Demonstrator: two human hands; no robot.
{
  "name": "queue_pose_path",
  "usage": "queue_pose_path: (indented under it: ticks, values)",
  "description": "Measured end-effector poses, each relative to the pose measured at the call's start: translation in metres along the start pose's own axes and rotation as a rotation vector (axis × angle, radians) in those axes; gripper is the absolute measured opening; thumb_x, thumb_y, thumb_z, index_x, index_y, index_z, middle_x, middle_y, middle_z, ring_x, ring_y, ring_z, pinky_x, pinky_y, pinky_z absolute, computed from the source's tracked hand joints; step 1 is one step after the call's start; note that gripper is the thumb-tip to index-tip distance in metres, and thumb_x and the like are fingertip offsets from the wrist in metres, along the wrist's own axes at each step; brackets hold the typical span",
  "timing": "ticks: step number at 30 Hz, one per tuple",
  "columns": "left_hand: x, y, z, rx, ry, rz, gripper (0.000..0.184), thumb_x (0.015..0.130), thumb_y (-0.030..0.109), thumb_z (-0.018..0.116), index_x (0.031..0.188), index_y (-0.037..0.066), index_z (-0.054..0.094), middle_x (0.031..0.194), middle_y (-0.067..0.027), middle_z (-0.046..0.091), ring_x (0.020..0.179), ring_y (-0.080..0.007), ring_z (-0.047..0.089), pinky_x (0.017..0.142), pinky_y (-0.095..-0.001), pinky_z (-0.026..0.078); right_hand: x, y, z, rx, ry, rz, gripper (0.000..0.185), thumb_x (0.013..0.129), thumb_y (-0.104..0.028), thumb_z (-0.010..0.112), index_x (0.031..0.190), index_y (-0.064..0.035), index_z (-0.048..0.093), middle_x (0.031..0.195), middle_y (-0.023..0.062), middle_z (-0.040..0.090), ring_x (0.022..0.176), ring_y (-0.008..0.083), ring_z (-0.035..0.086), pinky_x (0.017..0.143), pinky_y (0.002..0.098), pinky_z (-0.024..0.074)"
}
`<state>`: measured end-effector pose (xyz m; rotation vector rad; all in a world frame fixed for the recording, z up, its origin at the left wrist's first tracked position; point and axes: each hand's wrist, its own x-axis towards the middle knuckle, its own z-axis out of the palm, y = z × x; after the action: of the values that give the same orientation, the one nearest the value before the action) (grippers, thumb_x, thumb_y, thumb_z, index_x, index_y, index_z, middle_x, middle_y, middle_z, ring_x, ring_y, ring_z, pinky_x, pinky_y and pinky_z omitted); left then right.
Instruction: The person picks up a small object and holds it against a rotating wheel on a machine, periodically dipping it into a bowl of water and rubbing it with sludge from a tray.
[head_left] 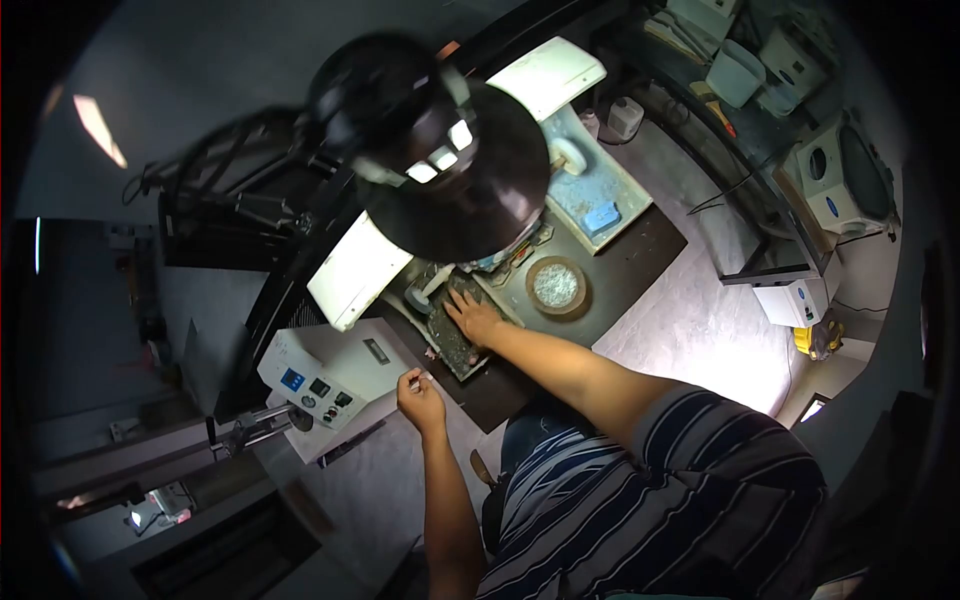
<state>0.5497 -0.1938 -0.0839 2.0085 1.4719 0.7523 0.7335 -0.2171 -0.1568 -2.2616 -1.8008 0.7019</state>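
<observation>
My right hand [473,318] reaches into a shallow tray [497,303] with a dark, gritty bottom. Its fingers are spread over the dark surface, and I see nothing held in them. Beside it in the tray lies a tool with a pale handle [437,281] and a dark rounded end. My left hand [421,402] is raised near the tray's front corner, between it and the white control box [345,375]. Its fingers are curled together, and what they may hold is too small to make out. Right of the tray stands a round bowl [585,297] of whitish granules.
A big black dome-shaped hood [465,200] hangs over the bench [640,262], close to my head. Farther right, a pale tray [622,180] holds a blue block [602,217]. White panels [360,268] flank the hood. Machines [845,180] stand at far right.
</observation>
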Motion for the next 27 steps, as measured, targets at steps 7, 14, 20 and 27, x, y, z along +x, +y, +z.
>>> queue_pose_path:
  ticks: [7,14,20,27]
  values:
    - [0.001,-0.062,0.015,-0.116,-0.029,-0.051,0.016,0.076,-0.003,0.06,0.092,0.001,0.063,0.086,-0.0138,0.066,0.079,-0.0256,0.065,0.073,-0.033,0.052,0.002,-0.003,0.026,0.019,-0.027,-0.075,0.037,0.086,-0.015,0.05,0.123,-0.0131,0.058,0.134,0.0151,0.045,0.119,0.0336,0.047,0.092,0.0463,0.0459]
    - [0.015,-0.117,0.049,-0.006,-0.115,-0.092,0.028,0.078,0.0,0.064,0.106,0.002,0.06,0.096,-0.0158,0.066,0.079,-0.0274,0.065,0.075,-0.0351,0.051,-0.007,-0.009,-0.004,0.004,-0.282,0.094,0.026,0.089,-0.013,0.043,0.1,-0.0016,0.064,0.119,0.0229,0.059,0.105,0.0373,0.061,0.088,0.0415,0.0498]
    - [0.039,-0.108,0.069,0.103,-0.188,-0.018,0.051,0.073,0.008,0.07,0.122,0.007,0.053,0.11,-0.0197,0.055,0.102,-0.0374,0.056,0.087,-0.0433,0.046,0.018,-0.008,0.006,0.006,-0.035,0.013,0.077,0.074,-0.027,0.073,0.138,-0.0026,0.038,0.141,0.0246,0.038,0.127,0.0384,0.042,0.103,0.0419,0.0402]
    - [0.048,-0.091,0.079,0.225,-0.357,-0.142,0.029,0.075,0.004,0.065,0.102,0.008,0.054,0.107,-0.0153,0.053,0.099,-0.0378,0.056,0.083,-0.0449,0.047,0.017,0.009,0.071,-0.108,-0.229,-0.325,0.036,0.087,-0.016,0.042,0.117,-0.009,0.06,0.126,0.0186,0.057,0.111,0.0333,0.059,0.091,0.0406,0.0492]
